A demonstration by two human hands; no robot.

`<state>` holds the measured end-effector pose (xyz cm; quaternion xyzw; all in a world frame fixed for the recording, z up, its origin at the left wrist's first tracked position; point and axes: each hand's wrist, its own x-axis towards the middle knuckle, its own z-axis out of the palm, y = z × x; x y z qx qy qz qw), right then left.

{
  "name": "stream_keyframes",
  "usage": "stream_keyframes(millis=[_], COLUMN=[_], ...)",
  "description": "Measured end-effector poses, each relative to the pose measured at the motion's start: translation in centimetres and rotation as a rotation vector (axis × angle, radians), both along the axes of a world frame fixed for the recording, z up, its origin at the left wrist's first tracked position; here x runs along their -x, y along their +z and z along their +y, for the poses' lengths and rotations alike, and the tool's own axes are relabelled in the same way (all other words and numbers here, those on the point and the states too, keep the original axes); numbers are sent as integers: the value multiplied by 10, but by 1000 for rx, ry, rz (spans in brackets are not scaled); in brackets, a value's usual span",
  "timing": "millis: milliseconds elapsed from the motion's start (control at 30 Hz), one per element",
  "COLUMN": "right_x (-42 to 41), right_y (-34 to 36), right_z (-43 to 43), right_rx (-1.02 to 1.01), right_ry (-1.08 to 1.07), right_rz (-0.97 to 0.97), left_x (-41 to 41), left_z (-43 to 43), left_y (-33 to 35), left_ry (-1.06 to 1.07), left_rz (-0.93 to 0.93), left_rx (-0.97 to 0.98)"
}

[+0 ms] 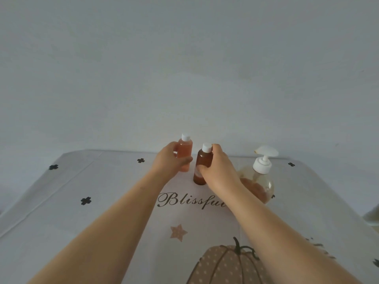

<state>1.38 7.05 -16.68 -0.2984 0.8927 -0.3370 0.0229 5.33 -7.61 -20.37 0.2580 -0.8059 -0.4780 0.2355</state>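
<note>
Gripping: left hand (167,158) | pink bottle (185,153) | upright, translucent, white cap

A cloth-covered table (86,232) carries everything; its white cover is printed with black clovers (85,201), a tan star (178,232), a dotted pumpkin (225,265) at the near edge and the word "Blissful" (184,200). At the far middle a brown bottle (202,160) stands upright, with a pink bottle (184,152) just left. A clear pump bottle (260,181) stands to the right.
</note>
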Motion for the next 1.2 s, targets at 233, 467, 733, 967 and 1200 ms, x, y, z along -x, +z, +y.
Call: stream_keyframes(millis=[233, 467, 733, 967, 1200], right_x=[9, 19, 24, 24, 25], right_y=[4, 14, 9, 1, -10], right_z=[-17, -65, -102, -108, -108], right_rx=[-5, 64, 65, 30, -14], right_ry=[8, 71, 79, 122, 122], right_rz=[-6, -44, -29, -115, -150], left_x=[-8, -30, -35, -34, -33], left_z=[-13, -51, -78, -77, -77], left_y=[3, 12, 11, 6, 3], left_ry=[25, 55, 95, 73, 110], left_rz=[1, -2, 8, 62, 101], left_rx=[10, 6, -1, -29, 39])
